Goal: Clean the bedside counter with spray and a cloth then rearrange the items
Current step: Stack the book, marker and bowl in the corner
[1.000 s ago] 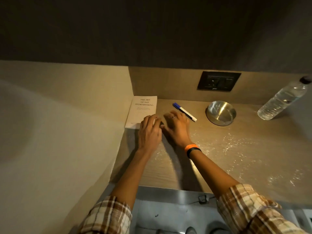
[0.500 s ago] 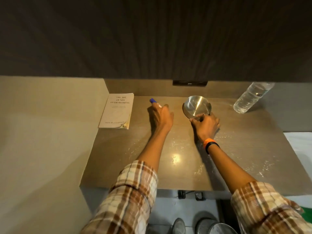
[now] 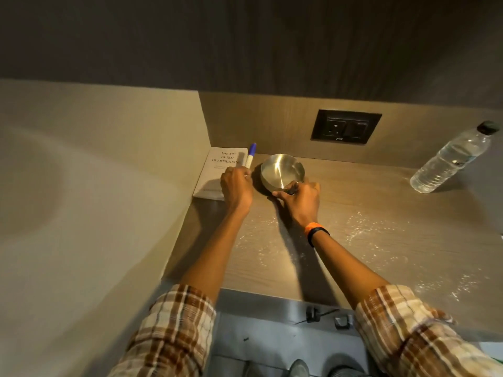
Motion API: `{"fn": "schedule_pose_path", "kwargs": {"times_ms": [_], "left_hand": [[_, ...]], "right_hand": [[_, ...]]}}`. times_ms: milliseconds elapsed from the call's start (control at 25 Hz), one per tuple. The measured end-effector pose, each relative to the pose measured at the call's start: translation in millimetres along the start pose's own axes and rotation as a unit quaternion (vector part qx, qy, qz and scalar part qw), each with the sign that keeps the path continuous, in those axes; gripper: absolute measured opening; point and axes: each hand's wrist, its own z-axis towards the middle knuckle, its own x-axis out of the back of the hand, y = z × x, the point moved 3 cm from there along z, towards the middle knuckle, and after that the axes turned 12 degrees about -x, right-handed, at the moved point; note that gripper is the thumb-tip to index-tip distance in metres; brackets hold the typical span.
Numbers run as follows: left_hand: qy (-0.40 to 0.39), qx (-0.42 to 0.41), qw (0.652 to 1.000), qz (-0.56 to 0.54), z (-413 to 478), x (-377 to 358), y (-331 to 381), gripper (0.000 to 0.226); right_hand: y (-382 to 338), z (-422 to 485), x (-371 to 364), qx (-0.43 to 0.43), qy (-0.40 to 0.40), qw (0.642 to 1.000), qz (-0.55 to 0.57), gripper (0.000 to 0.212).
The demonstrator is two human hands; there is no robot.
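My left hand (image 3: 236,186) grips a white marker with a blue cap (image 3: 250,157), held upright over the right edge of a white book (image 3: 215,172) lying in the counter's back left corner. My right hand (image 3: 300,198) holds the near rim of a round steel bowl (image 3: 280,170), which is tilted toward me just right of the book. The wooden counter (image 3: 367,240) shows white spray droplets on its middle and right parts. No spray bottle or cloth is in view.
A clear plastic water bottle (image 3: 451,157) with a dark cap leans at the back right. A black wall socket (image 3: 345,126) sits on the back panel. A beige wall (image 3: 95,213) bounds the left side. Below the front edge lies grey floor (image 3: 258,336).
Both hands left the book's edge. The left picked up the marker and brought it back over the book. The right took the bowl and moved it left beside the book.
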Motion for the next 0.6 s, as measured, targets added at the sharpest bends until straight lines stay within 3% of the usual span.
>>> {"fn": "schedule_pose_path", "kwargs": {"times_ms": [160,320,600], "left_hand": [[-0.02,0.014,0.995,0.095,12.5,27.5,-52.6,0.023],[-0.064,-0.02,0.981,0.182,19.5,24.7,-79.1,0.019],[-0.033,-0.065,0.996,0.061,27.1,21.5,-89.8,0.035]], "right_hand": [[-47.4,-7.4,-45.1,0.048,-0.045,0.997,-0.029,0.037],[-77.9,-3.7,-78.4,0.059,-0.058,0.992,-0.096,0.024],[-110.1,2.9,-99.5,0.018,-0.037,0.998,-0.048,0.021]]}}
